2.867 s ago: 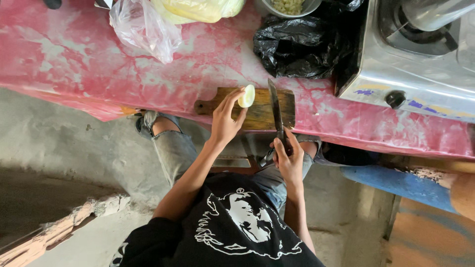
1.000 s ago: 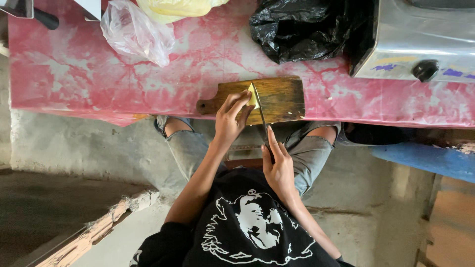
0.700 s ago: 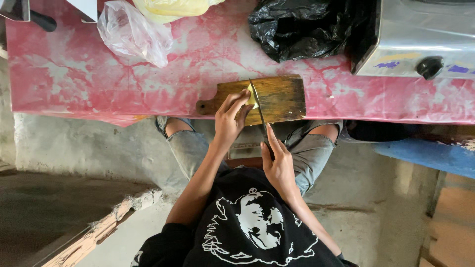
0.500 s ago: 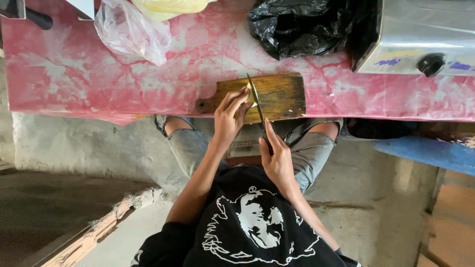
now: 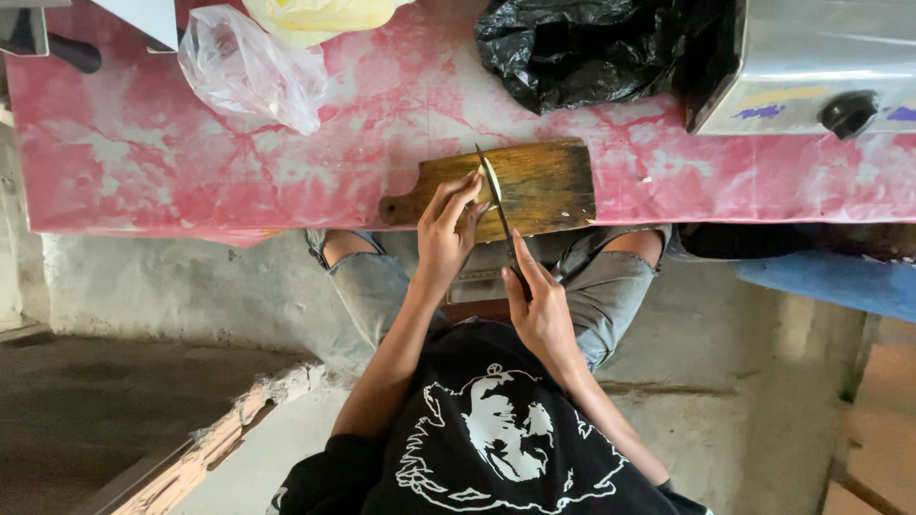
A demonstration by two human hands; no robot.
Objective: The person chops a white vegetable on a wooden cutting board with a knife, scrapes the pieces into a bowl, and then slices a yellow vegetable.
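Your left hand (image 5: 447, 234) presses fingertips onto a pale food piece, mostly hidden, on the cutting board (image 5: 534, 186) at the counter (image 5: 286, 181) edge; right hand (image 5: 539, 305) grips knife (image 5: 496, 205), blade just right of those fingers, pointing away from you.

My left hand (image 5: 447, 238) reaches toward twelve o'clock, fingers curled and pressing down. My right hand (image 5: 539, 305) sits at its four o'clock, fist closed, forefinger extended.

Clear plastic bag (image 5: 250, 69) upper left, black plastic bag (image 5: 592, 52) top centre, steel stove (image 5: 811, 67) upper right, all on pink counter (image 5: 143, 162).
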